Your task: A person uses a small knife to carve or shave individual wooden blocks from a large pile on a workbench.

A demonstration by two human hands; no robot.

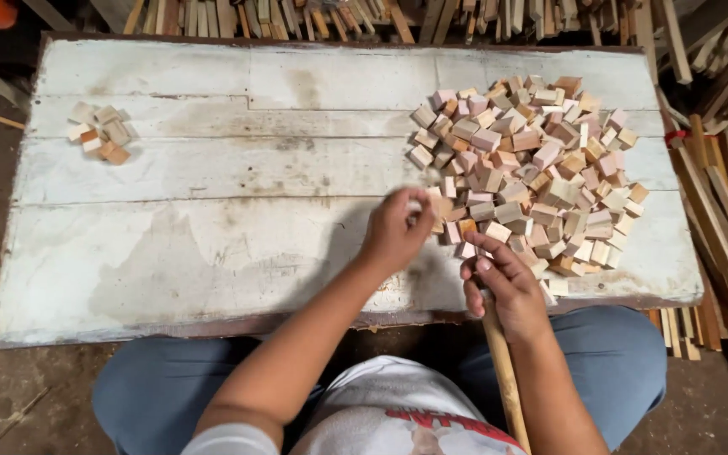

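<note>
Right hand curled around a long pale wooden stick at the near table edge.
Left hand, blurred, pinches a small pale wooden block beside the big block heap; the whitewashed plank table lies open leftward, with a small block cluster far left.

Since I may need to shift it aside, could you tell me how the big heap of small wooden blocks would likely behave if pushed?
The heap of blocks is loose and jumbled, so it would probably spread and tumble rather than slide as one. The pieces look like small, cut wood, likely stiff and light. Their flat faces suggest they would not roll far on the worn white board.
</note>
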